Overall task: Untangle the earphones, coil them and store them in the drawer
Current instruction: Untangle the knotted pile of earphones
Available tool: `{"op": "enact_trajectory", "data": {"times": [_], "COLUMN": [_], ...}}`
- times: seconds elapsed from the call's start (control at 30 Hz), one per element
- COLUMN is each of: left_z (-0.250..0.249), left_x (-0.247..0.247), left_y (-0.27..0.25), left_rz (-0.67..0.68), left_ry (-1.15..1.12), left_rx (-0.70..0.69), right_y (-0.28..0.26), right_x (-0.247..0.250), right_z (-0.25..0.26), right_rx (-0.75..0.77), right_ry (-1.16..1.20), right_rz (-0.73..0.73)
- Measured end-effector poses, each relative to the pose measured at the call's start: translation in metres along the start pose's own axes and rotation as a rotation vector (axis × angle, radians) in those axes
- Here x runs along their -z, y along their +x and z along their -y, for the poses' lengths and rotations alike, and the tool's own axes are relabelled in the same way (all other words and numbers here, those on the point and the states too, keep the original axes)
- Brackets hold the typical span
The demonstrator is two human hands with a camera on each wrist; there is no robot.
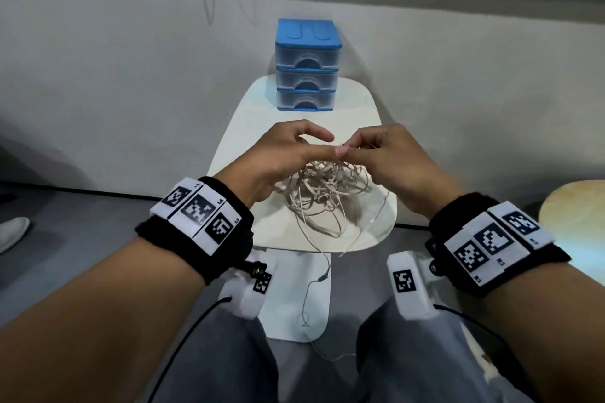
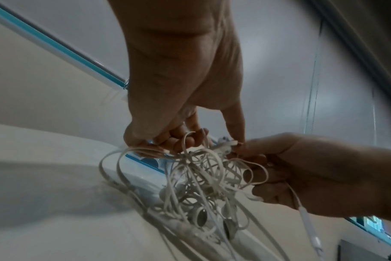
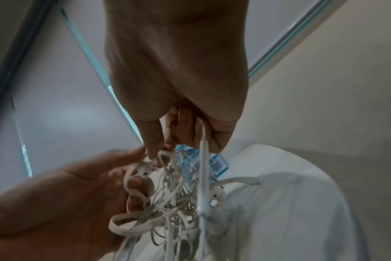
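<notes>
Earphones (image 1: 322,188) lay in a tangled heap on the table (image 1: 242,127), top strands lifted between both hands. L hand (image 1: 278,157) – fingers curled under the heap's top, loops draped over them, thumb and forefinger pinching a strand. R hand (image 1: 389,157) – fingertips (image 3: 153,150) pinched on a cord near an earbud; another cord ran through its palm. Drawers (image 1: 307,67) stood behind the hands, all closed. One cord hung off the table's near edge.

Bare table (image 1: 242,127) between hands (image 1: 327,154) and drawer unit (image 1: 307,67) behind.
</notes>
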State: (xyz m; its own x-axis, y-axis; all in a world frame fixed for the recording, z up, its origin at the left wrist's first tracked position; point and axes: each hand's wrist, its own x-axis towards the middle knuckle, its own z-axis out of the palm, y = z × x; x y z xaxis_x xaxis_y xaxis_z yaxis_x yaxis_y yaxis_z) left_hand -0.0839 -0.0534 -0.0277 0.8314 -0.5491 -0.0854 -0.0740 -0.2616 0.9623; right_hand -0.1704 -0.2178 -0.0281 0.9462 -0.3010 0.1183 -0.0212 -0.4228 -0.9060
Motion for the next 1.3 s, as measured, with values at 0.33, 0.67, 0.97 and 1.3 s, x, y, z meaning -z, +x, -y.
{"op": "enact_trajectory", "data": {"times": [0.33, 0.67, 0.97, 1.3], "left_z": [-0.012, -0.001, -0.022, -0.010], "left_x": [-0.007, 0.016, 0.014, -0.027], "left_y": [-0.002, 0.005, -0.002, 0.001], "left_rz": [0.240, 0.118, 0.357, 0.262], "left_ry": [0.260, 0.271, 0.515, 0.623], "left_rx": [-0.089, 0.003, -0.201, -0.280], "right_y": [0.000, -0.008, -0.003, -0.001], "right_x": [0.019, 0.018, 0.041, 0.034], "right_z": [-0.001, 0.015, 0.044, 0.035], "right_rx": [-0.130, -0.096, 0.028, 0.039], "right_ry": [-0.075, -0.222, -0.507, -0.933], "right_rz": [0.002, 0.269, 0.088, -0.048]}}
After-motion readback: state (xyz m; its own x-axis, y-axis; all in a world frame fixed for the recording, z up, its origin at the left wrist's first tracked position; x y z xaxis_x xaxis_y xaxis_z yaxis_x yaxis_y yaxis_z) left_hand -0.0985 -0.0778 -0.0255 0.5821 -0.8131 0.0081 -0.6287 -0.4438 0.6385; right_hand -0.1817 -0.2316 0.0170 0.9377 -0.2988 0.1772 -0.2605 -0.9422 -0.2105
